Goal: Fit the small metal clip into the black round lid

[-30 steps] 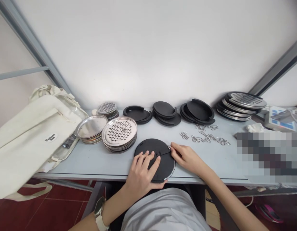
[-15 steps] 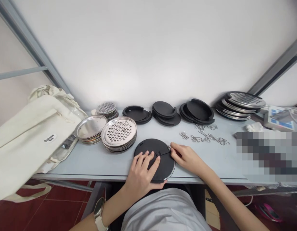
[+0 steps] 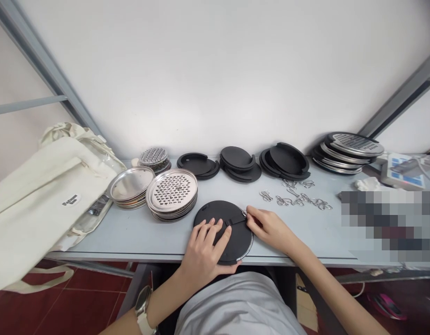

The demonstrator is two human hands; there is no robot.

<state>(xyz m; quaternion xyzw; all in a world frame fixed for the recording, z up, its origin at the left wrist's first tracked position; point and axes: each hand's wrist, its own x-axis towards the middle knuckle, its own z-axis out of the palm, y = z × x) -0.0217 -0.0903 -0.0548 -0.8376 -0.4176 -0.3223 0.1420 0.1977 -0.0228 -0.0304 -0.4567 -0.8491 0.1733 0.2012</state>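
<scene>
Near the table's front edge lies a black round grater holder (image 3: 215,211), its underside up, with a thin metal rim showing along its right side. My left hand (image 3: 204,249) grips it from the front, fingers across the top and thumb at the near edge. At the right edge, my right hand (image 3: 267,228) pinches a small metal wire clip (image 3: 244,214) against the holder. Most of that clip is hidden by the fingers. Several loose wire clips (image 3: 298,199) lie beyond my right hand.
Left of the holder stand a stack of grater discs (image 3: 172,190) and plain metal discs (image 3: 131,184). Black holders (image 3: 237,159) line the wall, with assembled graters (image 3: 356,144) at the right. A cream bag (image 3: 43,195) covers the left end; a scale (image 3: 406,172) sits far right.
The view shifts very slightly. Both hands keep their places on the holder, with no clear movement of the clip.
</scene>
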